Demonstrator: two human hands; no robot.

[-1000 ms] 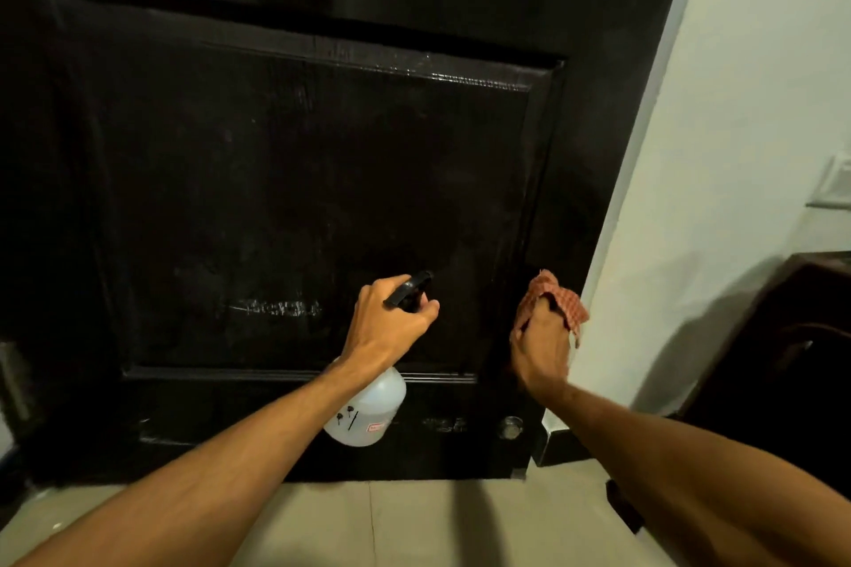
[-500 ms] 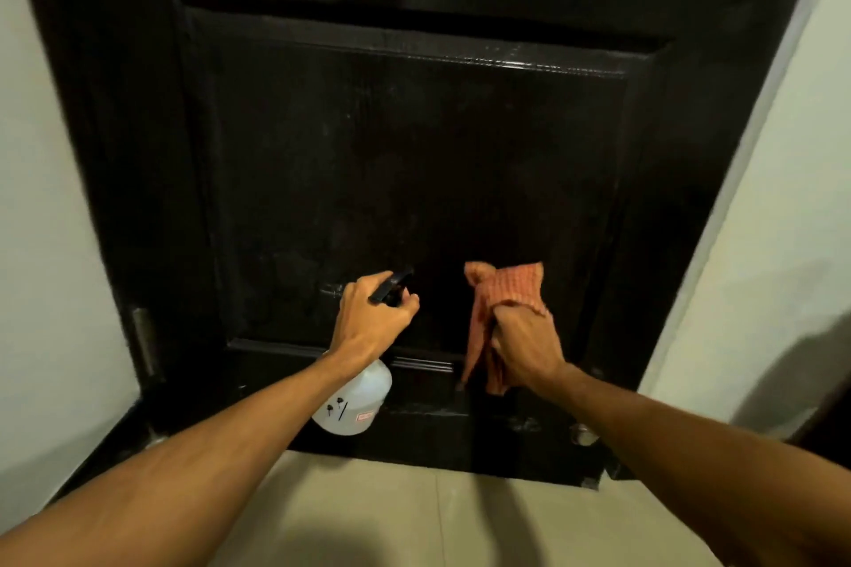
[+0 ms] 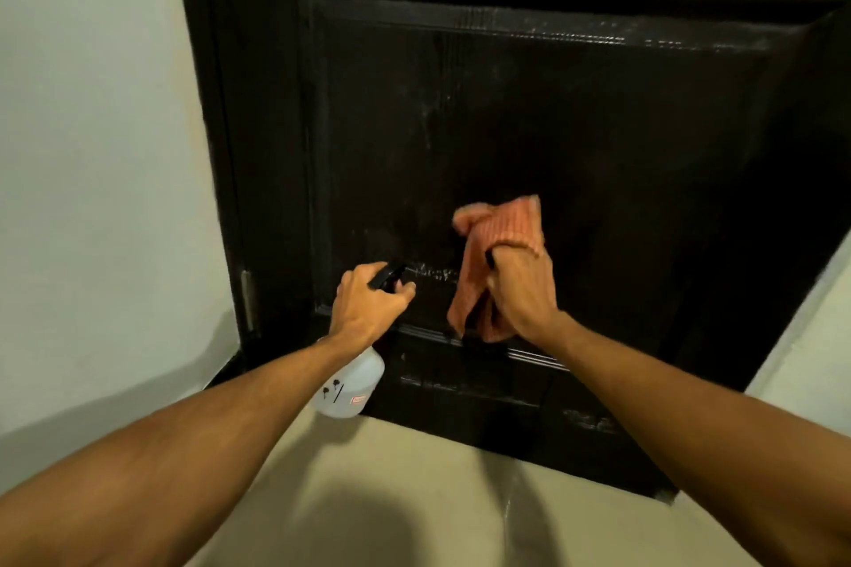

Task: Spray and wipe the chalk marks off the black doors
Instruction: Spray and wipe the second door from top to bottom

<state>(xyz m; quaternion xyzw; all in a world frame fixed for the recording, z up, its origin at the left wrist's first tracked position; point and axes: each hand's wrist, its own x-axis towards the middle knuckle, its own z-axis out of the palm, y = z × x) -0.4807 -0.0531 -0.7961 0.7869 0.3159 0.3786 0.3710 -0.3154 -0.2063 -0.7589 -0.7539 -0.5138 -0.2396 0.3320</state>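
From the head camera, the person faced the lower panel of the black door, both arms stretched toward it. The left hand gripped the spray bottle by its black head, fingers curled round the neck and one finger hooked over the front of it. The white body hung below the wrist, in front of the door's bottom rail. The right hand was clenched on a bunched orange cloth, which lay against the panel with one end standing above the knuckles and the rest hanging below the fist.

A short white chalk mark sat low on the panel, just between the bottle's nozzle and the cloth. Half a second before, that mark had been mostly hidden behind the left hand. Fainter smears ran along the bottom rail.

A second earlier the right hand had been out at the door's right edge. It had since come in across the panel and now sat close beside the left hand, a little higher than it. The view had swung too, so the pale wall and a hinge filled the left side. Tiled floor lay below the arms.
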